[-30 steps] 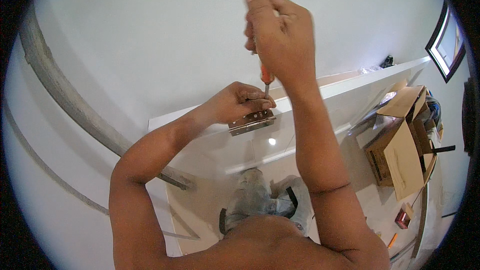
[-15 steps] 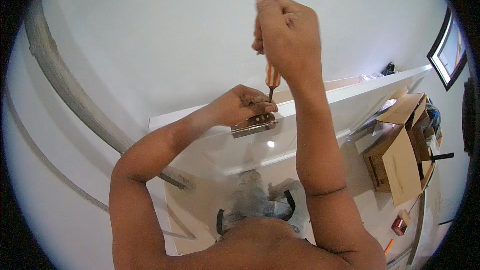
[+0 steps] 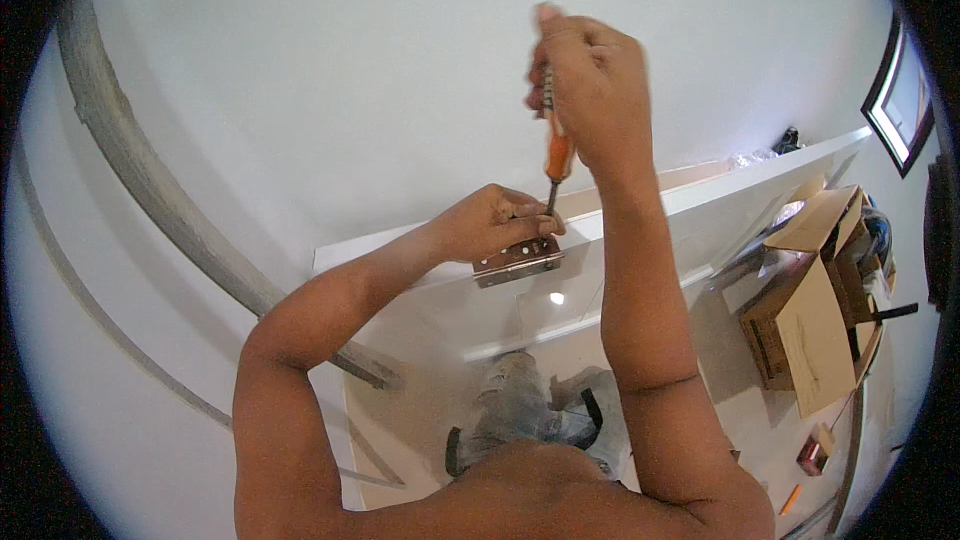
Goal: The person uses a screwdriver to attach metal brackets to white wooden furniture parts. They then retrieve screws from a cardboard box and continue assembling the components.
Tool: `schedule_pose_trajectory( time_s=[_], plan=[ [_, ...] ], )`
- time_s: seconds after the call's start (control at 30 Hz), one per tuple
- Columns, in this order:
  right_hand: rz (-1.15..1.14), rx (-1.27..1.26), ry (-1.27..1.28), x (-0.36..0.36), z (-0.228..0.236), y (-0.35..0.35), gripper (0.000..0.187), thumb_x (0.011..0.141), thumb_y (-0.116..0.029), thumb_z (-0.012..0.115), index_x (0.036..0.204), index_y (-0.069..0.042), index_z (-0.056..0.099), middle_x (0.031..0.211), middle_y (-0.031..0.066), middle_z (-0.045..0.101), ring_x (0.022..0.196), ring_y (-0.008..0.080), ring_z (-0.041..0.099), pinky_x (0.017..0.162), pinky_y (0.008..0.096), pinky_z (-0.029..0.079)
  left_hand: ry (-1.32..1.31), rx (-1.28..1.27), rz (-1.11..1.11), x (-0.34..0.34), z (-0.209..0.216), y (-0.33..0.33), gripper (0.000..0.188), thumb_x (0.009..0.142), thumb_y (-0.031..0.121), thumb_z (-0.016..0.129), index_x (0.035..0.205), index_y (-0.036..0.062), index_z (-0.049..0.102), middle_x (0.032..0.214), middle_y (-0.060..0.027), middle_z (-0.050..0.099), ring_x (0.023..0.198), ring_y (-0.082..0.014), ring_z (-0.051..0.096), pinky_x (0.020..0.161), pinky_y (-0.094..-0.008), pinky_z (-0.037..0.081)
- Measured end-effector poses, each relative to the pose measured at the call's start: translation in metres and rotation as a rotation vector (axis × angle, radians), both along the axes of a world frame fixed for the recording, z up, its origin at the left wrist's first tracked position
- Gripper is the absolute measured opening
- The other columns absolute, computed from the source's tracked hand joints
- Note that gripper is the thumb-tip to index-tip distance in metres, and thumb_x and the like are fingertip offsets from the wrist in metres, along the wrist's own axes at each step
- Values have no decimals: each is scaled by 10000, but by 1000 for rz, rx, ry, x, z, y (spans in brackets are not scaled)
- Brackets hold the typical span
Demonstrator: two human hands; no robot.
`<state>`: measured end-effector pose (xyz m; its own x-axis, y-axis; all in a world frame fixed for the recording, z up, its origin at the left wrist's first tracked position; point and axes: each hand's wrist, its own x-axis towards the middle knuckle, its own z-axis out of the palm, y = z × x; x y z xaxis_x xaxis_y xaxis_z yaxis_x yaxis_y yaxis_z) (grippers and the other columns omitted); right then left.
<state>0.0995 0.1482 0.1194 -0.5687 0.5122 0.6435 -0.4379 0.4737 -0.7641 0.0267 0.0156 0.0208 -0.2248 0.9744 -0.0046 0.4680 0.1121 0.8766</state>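
My right hand (image 3: 600, 90) is raised and wrapped round a screwdriver (image 3: 559, 157) with an orange and striped handle. Its shaft points down to a metal butt hinge (image 3: 515, 268) with several screw holes. One leaf of that hinge rests on the edge of a white door panel (image 3: 745, 172). My left hand (image 3: 492, 224) lies over the hinge, thumb and fingertips pinched about the lower end of the shaft. The fingertips hide the screwdriver's tip and whatever is under it.
An open cardboard box (image 3: 818, 335) with cables and other items stands on the right. Near it lie a small red box (image 3: 812, 455) and an orange stick (image 3: 790, 499). A thick grey pole (image 3: 190, 195) leans at the left against the pale wall (image 3: 350, 70).
My right fist has turned a little about the handle, showing a different side of it. The whole view has shifted slightly. Both hands keep their places at the hinge.
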Motion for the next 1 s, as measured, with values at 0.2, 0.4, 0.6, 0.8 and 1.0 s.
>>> schedule_pose_trajectory(
  time_s=[0.2,0.4,0.6,0.8,1.0],
  plan=[
    [1525,39,22,-13,26,21,345,860,-292,612,658,-13,632,619,154,617,551,201,611,499,352,495,-58,51,-62,4,1,-5,292,934,298,611,1019,32,697,844,-26,677,667,-76,588,607,-230,490],
    [70,88,14,-2,5,-24,408,925,-296,557,611,-36,582,488,38,524,413,121,520,405,249,433,-91,-147,75,7,8,-8,324,942,341,597,1025,47,705,829,-48,687,721,-108,606,683,-261,493],
    [944,-138,-96,-4,17,12,372,924,-278,565,646,-33,600,539,99,570,430,148,563,402,263,460,-57,-64,-13,7,8,-5,358,949,350,583,1016,18,700,867,-66,691,779,-121,626,735,-275,504],
    [1209,-242,-98,-18,9,2,388,915,-309,555,655,-25,607,552,91,580,416,154,543,398,285,456,-11,-5,-62,4,6,-8,349,953,328,574,1054,16,692,897,-72,697,843,-128,628,794,-284,494],
    [135,-60,47,3,3,-20,397,917,-335,545,658,-38,590,534,61,556,440,131,545,404,261,440,-3,-73,2,5,8,-4,361,955,343,567,1075,26,690,926,-80,704,851,-132,635,797,-282,495]
  ],
)
